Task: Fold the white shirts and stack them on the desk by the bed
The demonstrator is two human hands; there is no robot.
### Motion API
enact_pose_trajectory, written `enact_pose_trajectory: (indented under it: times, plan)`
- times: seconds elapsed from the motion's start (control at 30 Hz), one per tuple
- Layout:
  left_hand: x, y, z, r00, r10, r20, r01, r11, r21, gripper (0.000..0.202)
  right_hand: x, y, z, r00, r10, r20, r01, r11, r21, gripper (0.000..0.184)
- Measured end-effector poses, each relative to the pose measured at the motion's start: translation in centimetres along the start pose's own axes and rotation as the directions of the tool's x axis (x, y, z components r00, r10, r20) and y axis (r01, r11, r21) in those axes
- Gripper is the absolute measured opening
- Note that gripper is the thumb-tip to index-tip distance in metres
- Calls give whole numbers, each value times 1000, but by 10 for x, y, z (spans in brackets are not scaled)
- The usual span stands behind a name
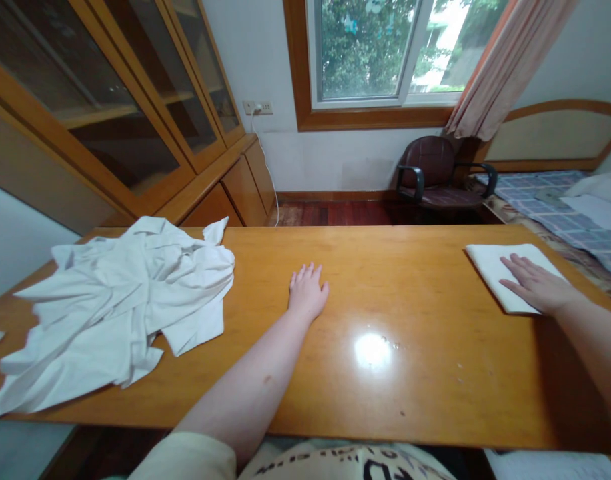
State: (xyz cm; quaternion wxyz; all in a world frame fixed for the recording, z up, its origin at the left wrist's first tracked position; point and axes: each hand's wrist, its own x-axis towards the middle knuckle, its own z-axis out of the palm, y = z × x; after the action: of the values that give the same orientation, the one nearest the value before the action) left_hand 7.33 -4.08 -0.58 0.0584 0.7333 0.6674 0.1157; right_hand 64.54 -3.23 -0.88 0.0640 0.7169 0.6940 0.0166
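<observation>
White folded cloth [489, 267] lies flat near the right end of the wooden desk [395, 287] in the head view, the right hand [530, 283] resting on it, palm down and fingers extended. The left hand [308, 293] lies open on bare wood near the middle (its fingers slightly apart). Farther left sprawls a rumpled heap of white fabric [130, 300]. Beyond the desk stands a dark chair [429, 163].

there are two hands [308, 291] [535, 283], one folded cloth [493, 272], one cloth heap [130, 293], one bench [400, 287], one chair [430, 163], one curtain [510, 67].
</observation>
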Motion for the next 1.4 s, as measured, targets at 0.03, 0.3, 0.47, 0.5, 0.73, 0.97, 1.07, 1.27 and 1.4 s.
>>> enact_pose_trajectory:
  times: [0.03,0.3,0.47,0.5,0.73,0.97,1.07,1.27,1.4]
  plan:
    - [0,0,0,1000,-1,2,1,1000,-2,54,2,-1,-3,999,23,31,-24,1000,15,80]
    - [0,0,0,1000,0,-4,0,1000,-4,53,24,-73,-66,953,301,31,-303,945,125,40]
    - [0,0,0,1000,-3,10,3,1000,-4,54,21,-206,-79,974,222,49,-196,710,676,37]
    - [0,0,0,1000,-5,9,5,1000,-4,54,19,-232,-76,984,176,27,-139,667,732,38]
    - [-1,1,-3,1000,0,13,0,1000,-23,53,7,-318,-50,975,51,-216,161,513,844,48]
    - [0,-8,-23,1000,3,22,4,957,-289,35,5,-313,-43,967,-15,-255,222,540,812,45]
    - [-10,-20,-64,994,19,-110,-60,920,-387,33,6,-311,-43,969,-28,-245,224,520,824,44]
    - [-42,-89,-153,891,-119,-437,16,973,-231,36,8,-307,-39,980,-66,-189,198,429,881,43]
    - [-47,-174,-172,710,-260,-655,260,960,-100,26,9,-307,-39,981,-70,-183,195,416,888,41]
